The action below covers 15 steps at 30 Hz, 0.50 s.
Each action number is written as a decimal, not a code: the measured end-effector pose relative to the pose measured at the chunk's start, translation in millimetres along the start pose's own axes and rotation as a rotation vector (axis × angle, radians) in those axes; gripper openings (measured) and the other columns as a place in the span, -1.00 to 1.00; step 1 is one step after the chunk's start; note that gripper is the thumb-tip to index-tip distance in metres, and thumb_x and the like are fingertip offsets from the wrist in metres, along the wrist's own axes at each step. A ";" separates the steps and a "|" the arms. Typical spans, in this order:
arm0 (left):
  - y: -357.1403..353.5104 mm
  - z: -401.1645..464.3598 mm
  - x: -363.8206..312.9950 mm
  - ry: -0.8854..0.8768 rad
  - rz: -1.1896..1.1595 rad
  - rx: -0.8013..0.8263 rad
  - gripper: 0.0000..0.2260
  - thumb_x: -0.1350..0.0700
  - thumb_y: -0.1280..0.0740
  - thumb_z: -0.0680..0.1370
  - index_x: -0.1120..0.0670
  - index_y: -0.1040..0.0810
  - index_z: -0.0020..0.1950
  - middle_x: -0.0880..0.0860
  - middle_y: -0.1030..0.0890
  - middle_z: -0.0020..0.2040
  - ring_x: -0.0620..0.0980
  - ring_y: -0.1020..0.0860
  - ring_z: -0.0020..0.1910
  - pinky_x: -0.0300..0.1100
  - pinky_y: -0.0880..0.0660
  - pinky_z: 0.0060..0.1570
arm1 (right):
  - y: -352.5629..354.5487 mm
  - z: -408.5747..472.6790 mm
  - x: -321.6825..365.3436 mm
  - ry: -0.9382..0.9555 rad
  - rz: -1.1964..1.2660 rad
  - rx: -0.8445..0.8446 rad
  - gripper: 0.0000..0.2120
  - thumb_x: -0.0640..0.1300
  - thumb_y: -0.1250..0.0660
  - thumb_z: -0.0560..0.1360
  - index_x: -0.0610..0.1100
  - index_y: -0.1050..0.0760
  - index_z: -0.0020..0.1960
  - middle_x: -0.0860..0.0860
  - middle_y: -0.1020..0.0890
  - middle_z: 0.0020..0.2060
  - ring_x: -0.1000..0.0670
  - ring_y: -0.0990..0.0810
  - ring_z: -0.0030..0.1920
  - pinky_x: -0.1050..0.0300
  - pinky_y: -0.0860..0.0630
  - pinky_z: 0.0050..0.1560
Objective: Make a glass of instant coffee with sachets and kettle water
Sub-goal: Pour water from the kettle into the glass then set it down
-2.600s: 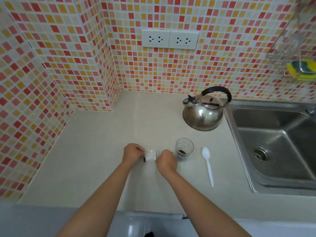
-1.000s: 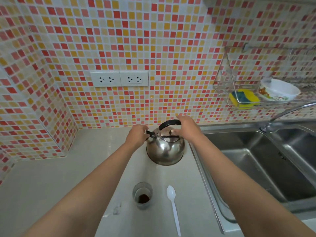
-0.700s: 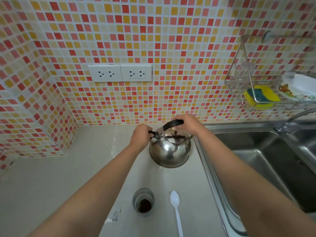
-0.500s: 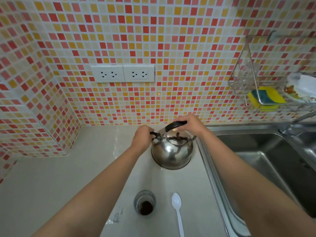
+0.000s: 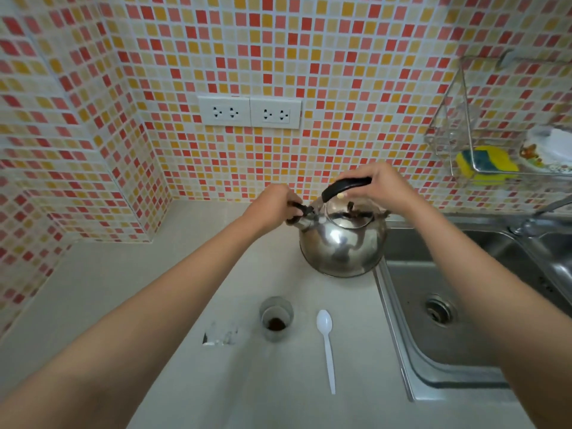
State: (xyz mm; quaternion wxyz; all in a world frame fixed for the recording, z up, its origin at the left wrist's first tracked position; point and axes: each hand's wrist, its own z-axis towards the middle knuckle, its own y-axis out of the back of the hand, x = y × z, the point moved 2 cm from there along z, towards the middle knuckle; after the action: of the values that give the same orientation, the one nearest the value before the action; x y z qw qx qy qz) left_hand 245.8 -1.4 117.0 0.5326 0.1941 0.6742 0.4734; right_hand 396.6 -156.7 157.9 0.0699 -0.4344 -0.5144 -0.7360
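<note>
My right hand (image 5: 382, 185) is closed around the black handle of the round steel kettle (image 5: 342, 239); my left hand (image 5: 272, 205) pinches its spout cap. The clear glass (image 5: 275, 318) with brown coffee powder stands nearer me.

Home kitchen. Evidence: mosaic-tiled backsplash (image 5: 340, 72) with twin wall sockets (image 5: 249, 112) at 12 o'clock; stainless sink (image 5: 439, 335) at 3 o'clock; wire rack (image 5: 464, 125) holding a sponge (image 5: 486, 161); steel kettle (image 5: 342, 243) on pale countertop (image 5: 93, 289).
</note>
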 end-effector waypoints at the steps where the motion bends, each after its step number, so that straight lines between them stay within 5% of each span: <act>1: 1.6 -7.5 -3.3 -0.009 -0.004 -0.002 -0.75 0.15 -0.37 0.54 0.14 -0.64 0.20 0.12 -0.66 -0.02 0.02 -0.53 -0.14 -0.23 -0.40 -0.09 | 2.0 -5.9 6.1 0.013 -0.014 0.014 -0.65 -0.22 -0.51 0.34 -0.01 -0.63 0.10 0.13 -0.66 -0.03 0.23 -0.57 -0.05 0.39 -0.40 0.02; 5: 0.9 -39.5 -12.1 -0.054 0.009 0.024 -0.71 0.16 -0.40 0.52 0.18 -0.61 0.23 0.14 -0.66 0.14 0.09 -0.60 0.07 -0.24 -0.41 -0.03 | 2.9 -33.6 23.3 0.050 -0.095 0.068 -0.65 -0.21 -0.52 0.33 0.01 -0.64 0.09 0.12 -0.68 -0.03 0.30 -0.57 -0.08 0.47 -0.42 -0.08; 10: -6.8 -74.9 -13.1 -0.066 0.003 0.127 -0.68 0.17 -0.44 0.49 0.22 -0.62 0.22 0.16 -0.66 0.12 0.08 -0.61 0.07 -0.24 -0.45 -0.01 | -9.6 -72.1 40.9 0.067 -0.158 0.155 -0.67 -0.18 -0.52 0.34 0.08 -0.64 0.06 0.15 -0.69 0.00 0.17 -0.62 0.03 0.12 -0.53 0.17; 15: -16.7 -104.5 -9.2 -0.063 0.001 0.178 -0.68 0.18 -0.47 0.46 0.22 -0.63 0.20 0.14 -0.67 0.12 0.06 -0.63 0.05 -0.23 -0.50 0.02 | -29.3 -101.2 57.3 0.108 -0.311 0.192 -0.69 -0.12 -0.51 0.34 0.07 -0.65 0.07 0.13 -0.70 0.00 0.10 -0.63 0.01 -0.01 -0.55 0.12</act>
State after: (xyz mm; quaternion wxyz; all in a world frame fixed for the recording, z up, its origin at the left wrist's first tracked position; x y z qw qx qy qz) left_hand 158.9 -61.5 106.1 0.5340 0.2558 0.6964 0.4054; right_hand 288.0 -206.3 168.8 0.0240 -0.3010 -0.6389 -0.7076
